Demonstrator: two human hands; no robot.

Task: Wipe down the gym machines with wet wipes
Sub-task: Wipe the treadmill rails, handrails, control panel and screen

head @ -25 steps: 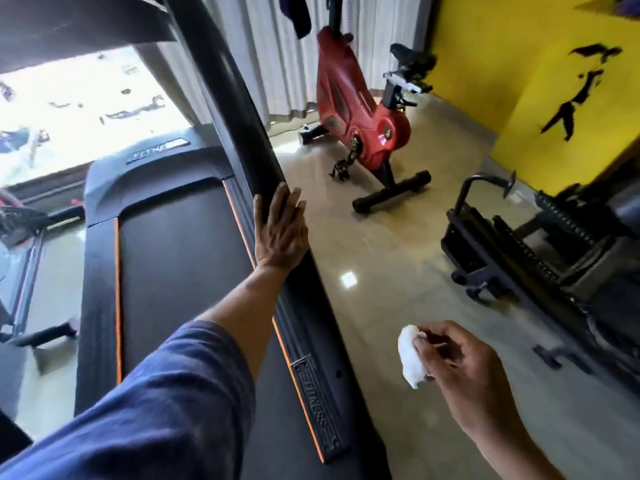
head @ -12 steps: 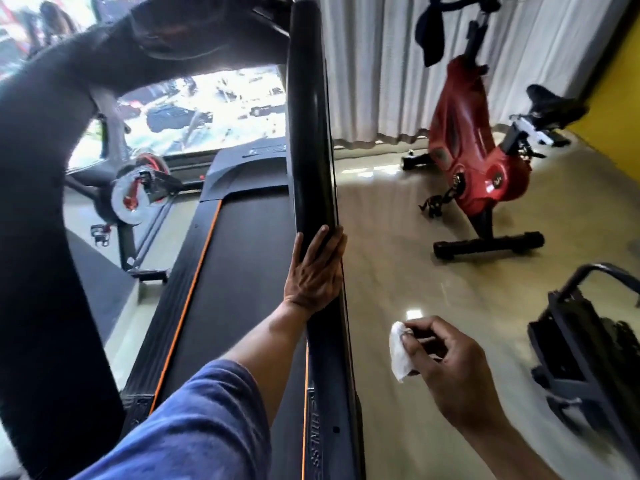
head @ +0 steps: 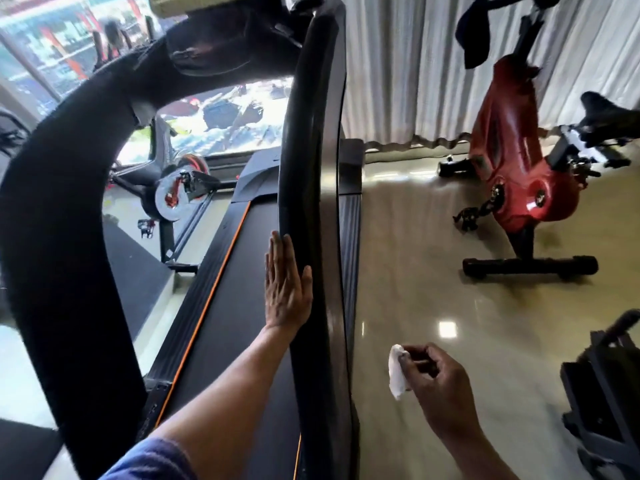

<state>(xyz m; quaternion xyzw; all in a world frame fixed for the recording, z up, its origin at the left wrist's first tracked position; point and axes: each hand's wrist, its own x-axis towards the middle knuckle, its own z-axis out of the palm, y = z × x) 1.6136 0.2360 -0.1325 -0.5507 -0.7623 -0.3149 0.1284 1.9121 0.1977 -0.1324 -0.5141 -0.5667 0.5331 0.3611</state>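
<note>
A black treadmill fills the left and middle of the head view, its dark belt (head: 239,289) edged in orange. Its right upright handrail (head: 311,150) rises through the centre. My left hand (head: 285,289) lies flat against the inner side of that handrail, fingers straight and pointing up. My right hand (head: 436,386) hovers over the floor to the right of the treadmill and pinches a crumpled white wet wipe (head: 396,374) between thumb and fingers. The wipe touches no machine.
A red exercise bike (head: 519,174) stands at the right by white curtains (head: 398,64). A black machine frame (head: 606,393) sits at the lower right edge. Another bike with a silver flywheel (head: 169,199) is left of the treadmill by the window. Glossy floor (head: 433,271) lies between.
The view has swung up and left, bringing the treadmill's console arms into sight. My left hand stays on the handrail, now flatter against its inner side. The right hand keeps the wipe.
</note>
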